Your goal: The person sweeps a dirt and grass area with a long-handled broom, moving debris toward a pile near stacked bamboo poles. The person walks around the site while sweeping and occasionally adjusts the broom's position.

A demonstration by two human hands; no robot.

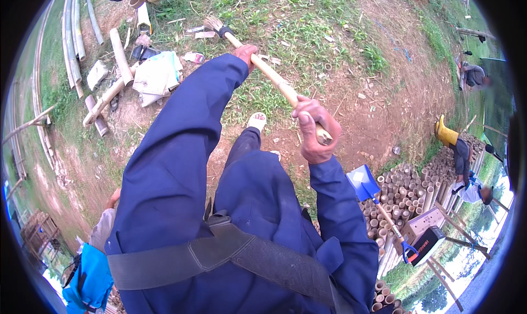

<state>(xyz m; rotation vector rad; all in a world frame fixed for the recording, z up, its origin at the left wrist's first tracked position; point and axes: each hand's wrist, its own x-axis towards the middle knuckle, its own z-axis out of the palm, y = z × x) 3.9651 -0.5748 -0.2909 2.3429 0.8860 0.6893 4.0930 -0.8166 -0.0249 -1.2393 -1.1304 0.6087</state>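
Visibly, both hands (245, 55) (318, 130) hold a pole (273, 78); lettering (421, 251) marks the black box (431, 240).

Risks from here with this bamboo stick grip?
1. Splinters: the right hand is bare around the bamboo stick, close to its rough cut end; a slip might drive slivers into the palm.
2. Foot injury: the forward foot appears to be in an open sandal, so a dropped stick could hurt the toes.
3. Uneven control: the left hand grips near the frayed end; that end may scratch it if the grip slides.
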